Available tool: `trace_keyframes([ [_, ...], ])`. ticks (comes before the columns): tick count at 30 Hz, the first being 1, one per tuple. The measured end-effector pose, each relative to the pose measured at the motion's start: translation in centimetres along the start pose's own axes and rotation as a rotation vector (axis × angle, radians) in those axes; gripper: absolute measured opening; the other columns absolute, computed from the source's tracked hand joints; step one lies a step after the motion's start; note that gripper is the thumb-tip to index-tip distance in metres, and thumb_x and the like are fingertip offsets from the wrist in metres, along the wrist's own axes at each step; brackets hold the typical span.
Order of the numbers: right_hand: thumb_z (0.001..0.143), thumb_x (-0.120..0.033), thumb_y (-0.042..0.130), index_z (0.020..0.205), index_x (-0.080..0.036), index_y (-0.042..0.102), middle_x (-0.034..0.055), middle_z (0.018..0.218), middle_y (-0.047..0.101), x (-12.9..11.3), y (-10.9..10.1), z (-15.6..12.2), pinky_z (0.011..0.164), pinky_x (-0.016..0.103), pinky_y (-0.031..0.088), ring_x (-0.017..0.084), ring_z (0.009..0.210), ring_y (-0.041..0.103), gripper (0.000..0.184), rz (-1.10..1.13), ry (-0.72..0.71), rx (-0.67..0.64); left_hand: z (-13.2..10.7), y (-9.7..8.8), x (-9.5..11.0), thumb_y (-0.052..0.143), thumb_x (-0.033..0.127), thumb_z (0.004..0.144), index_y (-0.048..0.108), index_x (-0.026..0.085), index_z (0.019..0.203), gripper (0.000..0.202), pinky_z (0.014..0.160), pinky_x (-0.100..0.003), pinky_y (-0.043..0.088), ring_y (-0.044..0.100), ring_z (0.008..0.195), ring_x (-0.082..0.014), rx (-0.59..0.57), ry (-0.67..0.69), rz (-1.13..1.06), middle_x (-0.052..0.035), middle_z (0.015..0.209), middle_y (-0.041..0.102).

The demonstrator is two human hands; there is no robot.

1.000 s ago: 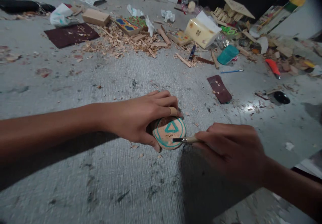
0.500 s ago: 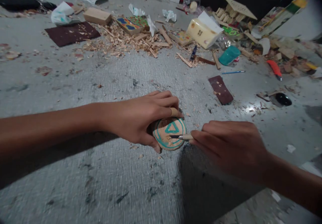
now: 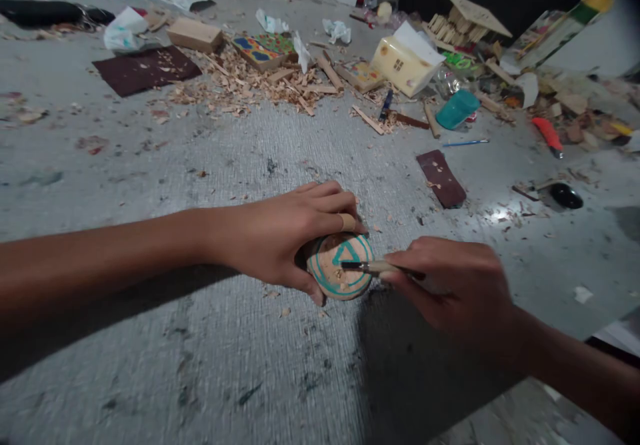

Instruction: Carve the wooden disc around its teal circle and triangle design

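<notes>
A round wooden disc point(image 3: 336, 273) with a teal ring and a teal triangle drawn on it lies on the grey textured surface. My left hand point(image 3: 280, 235) is wrapped round its left and far side, thumb at the near edge, holding it down. My right hand point(image 3: 450, 285) is closed on a small carving tool point(image 3: 367, 267) with a pale handle and dark blade. The blade tip rests on the disc just below the triangle. A tan bandage is on one left finger.
Wood shavings point(image 3: 250, 85) and offcuts are piled at the back. A dark sandpaper sheet point(image 3: 147, 69) lies back left, a smaller strip point(image 3: 443, 178) to the right. A wooden block point(image 3: 195, 33), a small yellow house model point(image 3: 405, 65), a teal lid point(image 3: 456, 109) and an orange cutter point(image 3: 547, 135) lie further back.
The blade tip has shifted a little across the disc's face, now sitting slightly higher, near the triangle's base. My right hand moved slightly left. My left hand kept its hold.
</notes>
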State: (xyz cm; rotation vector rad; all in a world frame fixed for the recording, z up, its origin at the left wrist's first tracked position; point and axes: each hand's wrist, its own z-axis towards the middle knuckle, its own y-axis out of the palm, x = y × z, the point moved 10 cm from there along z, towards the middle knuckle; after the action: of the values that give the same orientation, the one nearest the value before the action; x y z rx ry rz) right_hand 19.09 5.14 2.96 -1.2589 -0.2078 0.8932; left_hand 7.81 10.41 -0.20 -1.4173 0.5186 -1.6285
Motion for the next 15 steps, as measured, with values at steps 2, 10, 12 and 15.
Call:
trace_keyframes([
  [2,0.103,-0.024,0.062,0.09,-0.021,0.071,-0.0044,0.069,0.064,-0.1,-0.9,0.2,0.06,0.026,0.036,0.01,0.06,0.056,0.016,-0.013,-0.002,-0.044,0.0,0.0,0.0,0.082,0.066,0.081,0.059,0.015,0.137,0.079,0.105,-0.047,0.042,0.053,0.116,-0.0334,-0.003,0.002,-0.001,-0.0174,0.125,0.061],
  [10,0.104,-0.024,0.06,0.091,-0.02,0.072,-0.0019,0.069,0.065,-0.3,-1.4,0.7,0.061,0.031,0.036,0.014,0.062,0.056,0.018,-0.164,-0.095,-0.15,0.2,-0.1,-0.1,0.087,0.06,0.077,0.058,0.015,0.136,0.079,0.102,-0.046,0.043,0.055,0.116,-0.0339,-0.006,-0.012,0.048,-0.0164,0.125,0.061],
  [12,0.104,-0.026,0.06,0.094,-0.021,0.072,-0.002,0.071,0.067,-0.1,-1.9,0.8,0.061,0.031,0.038,0.014,0.062,0.058,0.017,-0.157,-0.07,-0.098,0.1,-1.2,0.3,0.087,0.06,0.075,0.06,0.015,0.13,0.076,0.098,-0.045,0.046,0.056,0.112,-0.0335,-0.004,-0.045,0.114,-0.0155,0.122,0.061],
  [15,0.104,-0.026,0.061,0.098,-0.025,0.071,-0.0035,0.075,0.071,0.3,-3.3,0.9,0.062,0.029,0.043,0.014,0.063,0.064,0.011,-0.179,-0.017,0.03,-0.3,-4.9,1.3,0.078,0.048,0.083,0.057,0.015,0.131,0.062,0.096,-0.042,0.048,0.058,0.112,-0.0312,0.054,-0.135,0.303,-0.0147,0.131,0.055],
])
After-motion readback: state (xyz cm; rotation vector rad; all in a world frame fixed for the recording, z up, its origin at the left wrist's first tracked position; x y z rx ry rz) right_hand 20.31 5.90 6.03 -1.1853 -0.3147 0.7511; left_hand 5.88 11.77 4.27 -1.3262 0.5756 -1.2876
